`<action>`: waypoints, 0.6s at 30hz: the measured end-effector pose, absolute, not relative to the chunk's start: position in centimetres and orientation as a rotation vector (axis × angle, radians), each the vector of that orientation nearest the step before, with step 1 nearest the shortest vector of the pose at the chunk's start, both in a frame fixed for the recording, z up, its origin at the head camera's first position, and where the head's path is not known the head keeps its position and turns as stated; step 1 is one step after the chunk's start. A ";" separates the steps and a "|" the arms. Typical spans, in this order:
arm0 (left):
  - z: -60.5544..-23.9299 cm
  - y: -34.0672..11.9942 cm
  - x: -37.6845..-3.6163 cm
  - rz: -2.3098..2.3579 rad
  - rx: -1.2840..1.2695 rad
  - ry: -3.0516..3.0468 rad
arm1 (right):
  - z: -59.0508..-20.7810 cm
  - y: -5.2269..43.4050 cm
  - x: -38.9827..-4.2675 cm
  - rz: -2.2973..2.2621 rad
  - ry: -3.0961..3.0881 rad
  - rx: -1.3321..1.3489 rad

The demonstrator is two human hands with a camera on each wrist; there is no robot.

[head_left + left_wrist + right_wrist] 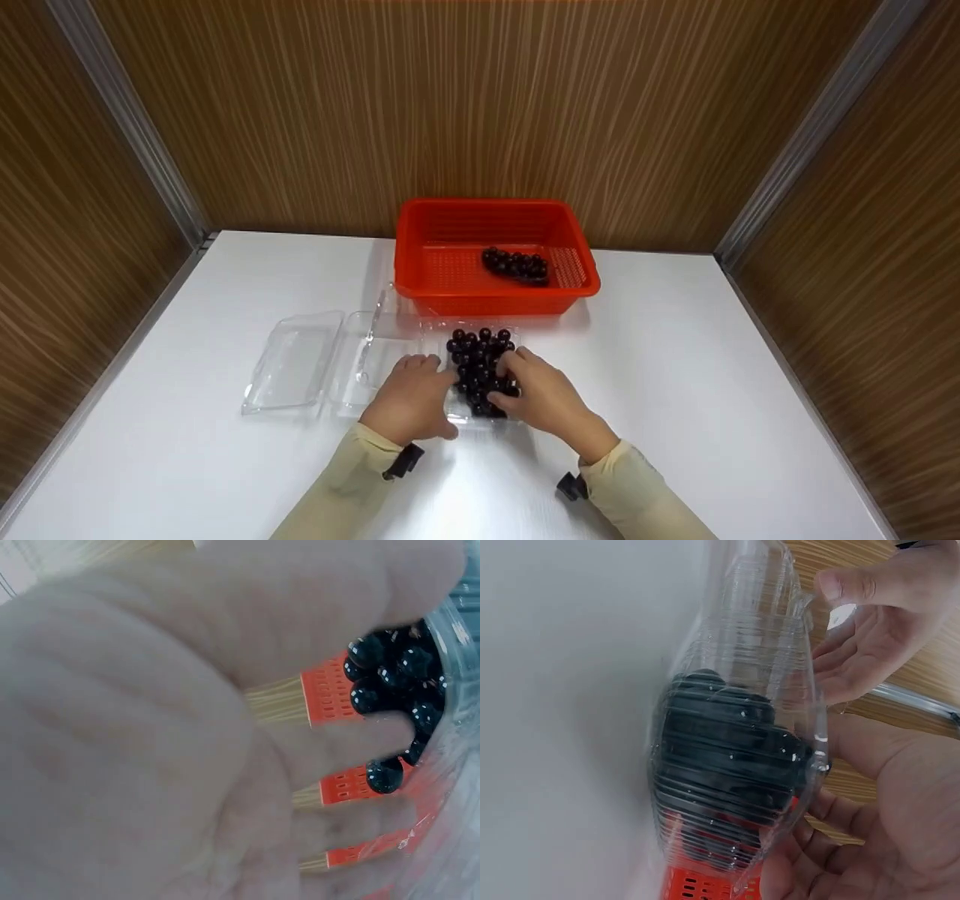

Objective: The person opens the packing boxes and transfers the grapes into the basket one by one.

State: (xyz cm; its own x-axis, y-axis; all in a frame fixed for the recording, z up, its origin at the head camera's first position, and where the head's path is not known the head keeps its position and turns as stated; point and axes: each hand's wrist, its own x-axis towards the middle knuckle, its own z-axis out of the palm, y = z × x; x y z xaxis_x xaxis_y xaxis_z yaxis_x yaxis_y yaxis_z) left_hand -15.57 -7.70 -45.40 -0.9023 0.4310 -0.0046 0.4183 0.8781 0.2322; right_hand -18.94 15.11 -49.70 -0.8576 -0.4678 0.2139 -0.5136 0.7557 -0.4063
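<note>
A bunch of dark grapes lies in a clear plastic clamshell box in the middle of the table. My right hand reaches over the box's right side, its bent fingers and thumb on the grapes. Through the ribbed wall in the right wrist view, the bunch fills the box. My left hand is at the box's left side with its fingers spread and extended. In the left wrist view its fingers are near the grapes and the clear plastic; contact there is hard to tell.
Behind the box stands a red plastic basket with another bunch of dark grapes in it. More clear plastic packaging lies to the left. Wood-patterned panels close off the back and sides of the white table.
</note>
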 end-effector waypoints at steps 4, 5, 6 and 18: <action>-45.5 -7.8 -15.5 0.333 0.677 2.969 | -50.0 15.0 -19.0 0.696 -2.840 0.804; -45.6 -7.8 -15.5 0.330 0.667 2.967 | -50.1 14.9 -19.0 0.695 -2.840 0.802; -45.6 -7.8 -15.5 0.329 0.656 2.966 | -50.2 14.8 -19.1 0.697 -2.841 0.799; -45.8 -7.9 -15.6 0.350 0.718 3.033 | -51.0 14.7 -19.7 0.664 -2.768 0.740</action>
State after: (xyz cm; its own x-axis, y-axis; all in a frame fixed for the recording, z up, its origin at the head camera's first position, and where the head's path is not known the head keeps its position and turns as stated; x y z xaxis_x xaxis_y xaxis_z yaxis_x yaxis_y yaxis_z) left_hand -15.61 -7.86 -45.77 -0.8952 0.4433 0.0459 0.4421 0.8703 0.2169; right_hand -19.71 14.70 -51.05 -0.8547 -0.4235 0.3000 -0.5136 0.7738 -0.3709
